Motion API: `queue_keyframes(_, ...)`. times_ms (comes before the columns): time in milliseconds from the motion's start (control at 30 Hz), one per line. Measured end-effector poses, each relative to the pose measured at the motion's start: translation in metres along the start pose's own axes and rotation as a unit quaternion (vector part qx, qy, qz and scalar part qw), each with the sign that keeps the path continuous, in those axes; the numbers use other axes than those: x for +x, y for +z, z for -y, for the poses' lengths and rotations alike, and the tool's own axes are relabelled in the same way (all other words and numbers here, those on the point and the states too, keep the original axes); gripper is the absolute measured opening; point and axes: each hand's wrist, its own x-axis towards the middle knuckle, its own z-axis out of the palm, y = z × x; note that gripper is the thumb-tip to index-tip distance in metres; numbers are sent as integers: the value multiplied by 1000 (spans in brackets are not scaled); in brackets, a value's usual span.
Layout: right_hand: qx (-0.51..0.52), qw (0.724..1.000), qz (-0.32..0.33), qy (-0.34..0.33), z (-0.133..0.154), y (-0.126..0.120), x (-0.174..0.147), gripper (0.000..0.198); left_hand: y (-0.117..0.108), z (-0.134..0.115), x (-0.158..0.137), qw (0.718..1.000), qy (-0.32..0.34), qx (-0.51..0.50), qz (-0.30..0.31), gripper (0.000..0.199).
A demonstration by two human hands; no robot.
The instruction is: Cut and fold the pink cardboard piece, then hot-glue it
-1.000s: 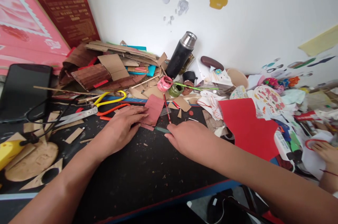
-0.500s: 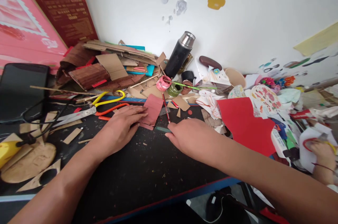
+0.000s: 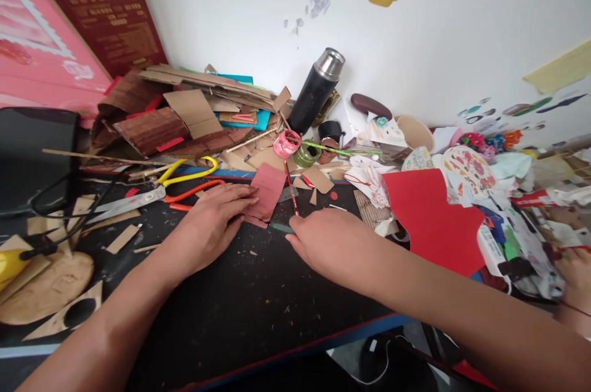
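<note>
My left hand [image 3: 221, 213] lies with its fingers flat along the left side of a pinkish-red cardboard piece [image 3: 268, 189], pressing it onto the black tabletop [image 3: 244, 306]. The card's lower edge shows a split or a separate strip. Closed around a narrow dark green tool [image 3: 280, 228], my right hand [image 3: 327, 238] is just right of the card. The tool's tip points at the card's lower corner; the rest is hidden in my fist. A thin red stick [image 3: 290, 186], maybe a pencil or brush, runs from near the pink pot [image 3: 286, 143] down to my right hand.
Yellow-and-orange-handled scissors [image 3: 152, 195] lie left of my left hand. Behind stand a black thermos [image 3: 316, 90] and a green pot [image 3: 305, 154]. Red paper [image 3: 434, 213] lies to the right. Cardboard scraps [image 3: 194, 115] pile up at the back left. Another person's hand [image 3: 575, 278] is at the far right.
My two hands stay almost in place at the card; the green tool has barely shifted. The view has moved slightly. The other person's hand at the far right has moved toward the picture's edge.
</note>
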Motion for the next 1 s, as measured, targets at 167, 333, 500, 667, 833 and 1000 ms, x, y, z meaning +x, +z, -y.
queue_keyframes(167,-2,1000,-23,8,3,9,-2,27,0,0,2,1000,0,-2,-3,36)
queue_keyframes(333,-11,999,-37,2,10,15,0,26,0,0,4,1000,0,6,2,36)
queue_keyframes(500,9,998,-62,13,6,21,-3,29,1,1,4,1000,0,3,3,37)
queue_keyframes(667,49,994,-98,12,-6,28,-20,30,0,2,3,1000,1,4,7,37)
queue_keyframes(833,99,987,-119,-30,-4,46,-32,29,-1,-7,3,999,-11,44,3,45)
queue_keyframes(1000,106,986,-113,-69,-1,61,-27,34,-4,-11,5,991,-51,114,-39,54)
